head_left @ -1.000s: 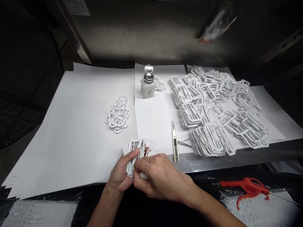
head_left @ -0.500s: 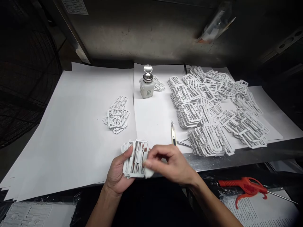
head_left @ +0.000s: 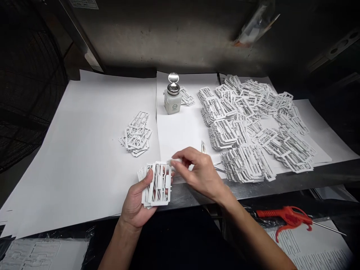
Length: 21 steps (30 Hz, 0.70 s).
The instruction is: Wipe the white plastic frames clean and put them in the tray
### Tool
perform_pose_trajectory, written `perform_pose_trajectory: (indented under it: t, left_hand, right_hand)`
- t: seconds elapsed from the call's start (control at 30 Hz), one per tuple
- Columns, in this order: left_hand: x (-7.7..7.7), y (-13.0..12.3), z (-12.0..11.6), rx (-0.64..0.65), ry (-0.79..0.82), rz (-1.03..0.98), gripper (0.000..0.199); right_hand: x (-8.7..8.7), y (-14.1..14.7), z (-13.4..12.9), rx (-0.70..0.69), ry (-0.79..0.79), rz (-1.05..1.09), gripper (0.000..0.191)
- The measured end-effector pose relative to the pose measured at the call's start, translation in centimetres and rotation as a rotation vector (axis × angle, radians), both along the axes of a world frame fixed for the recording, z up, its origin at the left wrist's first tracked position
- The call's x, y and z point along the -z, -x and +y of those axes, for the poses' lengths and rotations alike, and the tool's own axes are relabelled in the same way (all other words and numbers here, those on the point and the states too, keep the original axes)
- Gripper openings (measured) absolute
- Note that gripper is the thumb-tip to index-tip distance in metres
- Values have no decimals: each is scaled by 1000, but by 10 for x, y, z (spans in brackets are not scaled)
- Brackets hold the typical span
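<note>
My left hand (head_left: 137,202) is closed round a fanned stack of white plastic frames (head_left: 161,183), thin flat pieces with bars inside, its thumb lying on the left side. At the stack's upper right corner, my right hand (head_left: 198,170) pinches a small white wad (head_left: 174,161), perhaps cotton or cloth; most of it is hidden by the fingers. Just beyond the right hand lies a utility knife (head_left: 203,147), partly covered. Beside it, a metal tool (head_left: 219,168) shows only in part.
Loose white frames (head_left: 137,135) lie on paper (head_left: 92,150) at left. Large piles of frames (head_left: 244,161) fill the right. A bottle with a raised metal lid (head_left: 173,99) stands behind. A red air blow gun (head_left: 292,217) rests below the table edge at right.
My right hand has moved up, from the stack's lower right side to its top right corner, with the white wad. The left hand still holds the stack; the view has shifted slightly.
</note>
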<state>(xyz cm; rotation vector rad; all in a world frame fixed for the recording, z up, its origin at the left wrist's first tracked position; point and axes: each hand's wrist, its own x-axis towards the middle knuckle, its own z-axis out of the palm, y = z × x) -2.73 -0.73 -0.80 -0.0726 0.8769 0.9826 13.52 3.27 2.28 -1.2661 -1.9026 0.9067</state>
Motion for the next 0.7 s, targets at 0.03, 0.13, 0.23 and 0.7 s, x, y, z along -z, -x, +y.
perform_pose_trajectory:
  t: [0.03,0.13,0.23,0.7]
  left_hand:
    - [0,2,1,15,-5,4,26]
    - [-1,5,3,23,-22,19,29]
    - [-1,4,5,-13,-27,24,26]
    - [-3,5,7,-54,-17,-7,26]
  right_hand:
    - [0,-3,0,31,10,-12,4]
    - [0,-9,-2,71,9,21,4]
    - [-2,-5,-8,26,3,46,7]
    - [0,-6,-47,-190,187,63,8]
